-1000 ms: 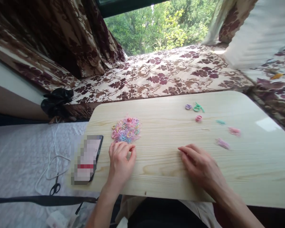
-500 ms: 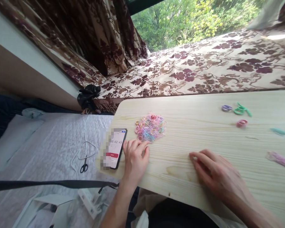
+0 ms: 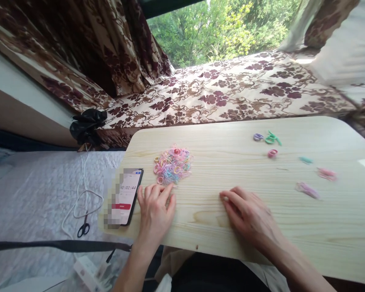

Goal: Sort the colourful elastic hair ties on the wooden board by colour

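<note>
My left hand rests on the table between the phone and a tangled heap of small coloured elastic bands. Its fingers are apart, with the fingertips just below the heap's near edge; nothing shows in them. On the middle of the table lies my right hand, thumb and fingertips pressed together; whatever they may hold is hidden. Beyond it are a purple hair tie, a green coiled band and a pink hair tie. To its right are small bunches of teal bands, pink bands and lilac bands.
A phone with a running timer lies at the left edge of the pale wooden table. Black-handled scissors and a white cable lie on the bed at left. A floral-covered ledge runs behind the table.
The view swung left and then partly back. Both hands stay in nearly the same place on the table, and the band heap and bunches look unchanged. The phone's timer advanced one second.
</note>
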Demonstrator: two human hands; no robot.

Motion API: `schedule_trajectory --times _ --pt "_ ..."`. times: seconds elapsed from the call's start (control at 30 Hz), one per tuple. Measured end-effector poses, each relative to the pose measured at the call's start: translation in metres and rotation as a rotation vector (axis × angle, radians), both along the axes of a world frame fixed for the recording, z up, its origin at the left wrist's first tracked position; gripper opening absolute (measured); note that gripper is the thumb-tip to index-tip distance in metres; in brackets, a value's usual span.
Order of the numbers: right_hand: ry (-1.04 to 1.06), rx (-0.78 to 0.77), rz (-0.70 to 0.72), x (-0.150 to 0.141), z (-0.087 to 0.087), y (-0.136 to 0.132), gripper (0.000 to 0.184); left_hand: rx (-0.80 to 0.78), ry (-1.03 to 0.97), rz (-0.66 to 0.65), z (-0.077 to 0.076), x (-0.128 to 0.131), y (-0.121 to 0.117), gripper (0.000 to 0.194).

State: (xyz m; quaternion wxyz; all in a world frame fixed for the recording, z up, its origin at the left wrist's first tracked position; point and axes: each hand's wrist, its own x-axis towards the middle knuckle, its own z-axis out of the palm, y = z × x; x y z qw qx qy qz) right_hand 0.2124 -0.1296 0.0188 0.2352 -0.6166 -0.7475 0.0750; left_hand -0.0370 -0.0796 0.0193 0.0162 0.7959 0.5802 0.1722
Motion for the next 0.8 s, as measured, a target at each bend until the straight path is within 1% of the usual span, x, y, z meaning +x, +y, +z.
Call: schedule_trajectory --times 0.13,0.27,0.43,0.53,0.63,0.8 --pt "-0.011 0.003 0.007 0.001 0.000 0.000 0.020 -0.018 0.027 -0.011 0.004 0.004 -0.005 0.027" --pt "-0.002 0.046 0.009 0.002 -0.003 0.000 0.020 -0.036 -0.035 -0.072 0.007 0.008 -0.012 0.026" --pt "0.053 0.053 0.013 0.003 -0.007 0.001 0.019 -0.011 -0.072 -0.004 0.008 0.005 -0.012 0.024" --pt "0.051 0.058 0.010 0.003 -0.008 0.001 0.020 -0.047 -0.069 -0.033 0.010 0.005 -0.012 0.024" --pt "0.048 0.052 0.005 0.002 -0.007 0.001 0.021 -0.063 -0.109 -0.073 0.010 0.008 -0.015 0.022" --pt "0.039 0.052 0.007 0.002 -0.009 0.000 0.022 -0.064 -0.147 -0.054 0.009 0.013 -0.013 0.013"
